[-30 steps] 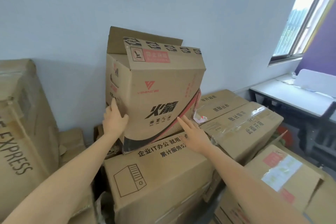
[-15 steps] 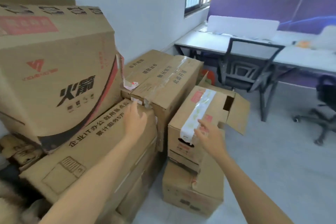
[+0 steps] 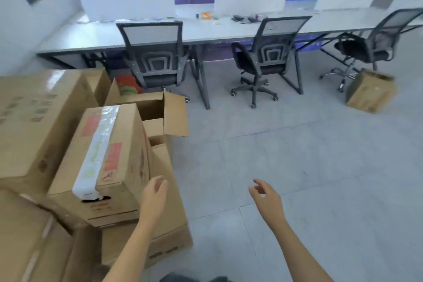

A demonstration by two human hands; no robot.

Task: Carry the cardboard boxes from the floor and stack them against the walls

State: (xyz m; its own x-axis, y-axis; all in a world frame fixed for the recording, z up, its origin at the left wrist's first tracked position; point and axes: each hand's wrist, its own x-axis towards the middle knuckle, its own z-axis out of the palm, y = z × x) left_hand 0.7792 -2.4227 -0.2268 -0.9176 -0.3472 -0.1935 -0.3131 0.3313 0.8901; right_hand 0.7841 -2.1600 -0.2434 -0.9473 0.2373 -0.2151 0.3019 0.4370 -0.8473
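Boxes were piled on the left: a large box at the far left, the top box just right of it, sitting on a lower box, with an open box right behind. The left hand hung beside the top box, the right hand over the floor, well apart. The table ran across the back, with the left chair, middle chair and right chair before it. A lone box stood on the floor beside the right chair.

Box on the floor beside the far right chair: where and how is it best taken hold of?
Probably grip the box by its two opposite side walls, low down, coming from the near side across the floor. It stands alone, and a chair is close behind it.
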